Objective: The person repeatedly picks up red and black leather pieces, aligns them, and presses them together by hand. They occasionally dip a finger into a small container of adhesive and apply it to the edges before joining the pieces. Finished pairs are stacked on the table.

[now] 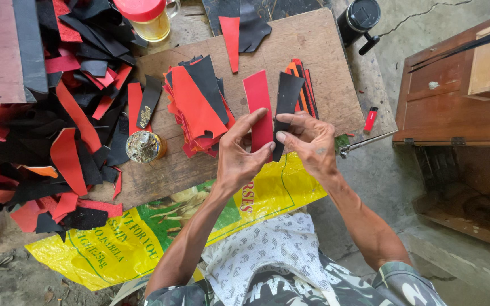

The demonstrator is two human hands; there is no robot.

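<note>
The wooden board [313, 51] lies on the ground in front of the person, and both hands work just above its near edge. The left hand [239, 156] grips a red strip [258, 107] of leather-like material, thumb on one face and fingers on the other, holding it upright over the board. The right hand [310, 141] grips a black strip [286, 105] the same way, and the two strips stand side by side, their long edges nearly touching. Behind the black strip, toward the board's right side, a small stack of red, orange and black strips [303, 85] rests on the wood. At the board's middle sits a larger pile of red and black cut pieces [197, 107], just left of the held red strip. A single red tapered piece [231, 42] lies near the board's far edge, partly beside a black scrap [253, 25]. On the board's left part stands a round open tin [144, 147]. Off the board's left side spreads a big heap of red and black scraps [69, 124]. Beyond the board's far left corner stands a jar with a red lid [148, 17]. A small red lighter [371, 119] lies on the ground off the board's right edge. A yellow printed sack [143, 238] is spread under the board's near edge.
</note>
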